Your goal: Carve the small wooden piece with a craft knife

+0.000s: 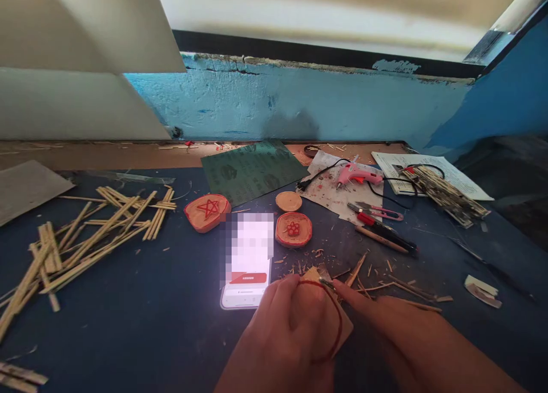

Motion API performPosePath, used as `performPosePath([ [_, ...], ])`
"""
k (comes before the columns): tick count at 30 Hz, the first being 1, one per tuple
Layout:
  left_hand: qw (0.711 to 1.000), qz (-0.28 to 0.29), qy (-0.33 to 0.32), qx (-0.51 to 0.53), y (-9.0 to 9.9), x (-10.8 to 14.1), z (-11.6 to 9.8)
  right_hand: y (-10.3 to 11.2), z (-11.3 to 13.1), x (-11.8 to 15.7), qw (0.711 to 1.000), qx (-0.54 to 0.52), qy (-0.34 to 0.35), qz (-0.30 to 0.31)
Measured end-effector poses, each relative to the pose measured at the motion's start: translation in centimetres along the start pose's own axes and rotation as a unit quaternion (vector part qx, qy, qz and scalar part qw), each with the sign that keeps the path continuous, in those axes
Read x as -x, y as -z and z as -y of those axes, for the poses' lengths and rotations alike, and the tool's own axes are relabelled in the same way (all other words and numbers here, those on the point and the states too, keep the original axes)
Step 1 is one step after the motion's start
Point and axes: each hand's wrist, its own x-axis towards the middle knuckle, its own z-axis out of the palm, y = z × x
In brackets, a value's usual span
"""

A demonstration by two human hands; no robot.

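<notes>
The left hand (286, 330) rests at 6 o'clock on the dark blue table (141, 301), fingers curled down over a flat wooden disc (338, 321), pinning it to the surface. The disc is pale tan, roughly round, with a thin red outline drawn as a loop near its edge; only its right and upper portions show past the hand. The right hand (385, 319) enters from 5 o'clock, with its fingers pinched narrowly on a small carving tool (326, 281). The tool tip touches the disc's upper edge. How the tool's handle sits in the hand cannot be determined.

Surrounding items:
- A lit phone (247, 261) lies just beside the left hand at 11 o'clock.
- Three other wooden discs lie beyond the phone: one with a red star (208, 212), one plain (289, 201), one with a red flower shape (293, 229).
- Wood shavings (377, 281) lie scattered around the working area.
- A pink glue gun (357, 176) sits on paper at 1 o'clock, with red-handled snips (377, 211) near it.
- Bamboo strips (85, 233) are heaped at 9 o'clock.
- A green sheet of sandpaper (252, 170) lies at 12 o'clock.
</notes>
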Motion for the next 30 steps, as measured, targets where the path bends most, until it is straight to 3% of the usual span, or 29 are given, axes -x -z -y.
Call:
performPosePath([
  [6,1.0,0.002,0.006,0.028,-0.1,0.1,-0.1,-3.7,-0.3,-0.4,0.999,0.027,-0.002,-0.017],
  [9,1.0,0.003,0.006,0.024,-0.3,0.4,0.0,-4.0,0.2,-1.9,1.0,0.016,-0.023,-0.011],
  [12,1.0,-0.001,0.007,0.025,-0.8,0.8,0.2,-2.2,0.8,-2.6,0.999,-0.018,-0.028,0.005],
  [17,0.999,-0.027,0.024,0.03,-1.3,0.9,0.1,2.9,2.2,-2.6,0.999,-0.021,-0.02,0.027],
  [21,0.999,-0.009,0.019,0.031,-0.7,0.7,0.2,4.1,2.5,-2.8,1.0,-0.008,-0.005,0.015],
  [24,0.999,0.003,0.01,0.036,-0.3,0.4,0.2,2.6,1.7,-2.3,1.0,0.0,-0.004,0.012],
  [30,0.999,0.0,0.001,0.038,0.4,-0.5,-0.2,-2.4,0.6,-1.6,0.999,-0.031,-0.028,0.001],
])
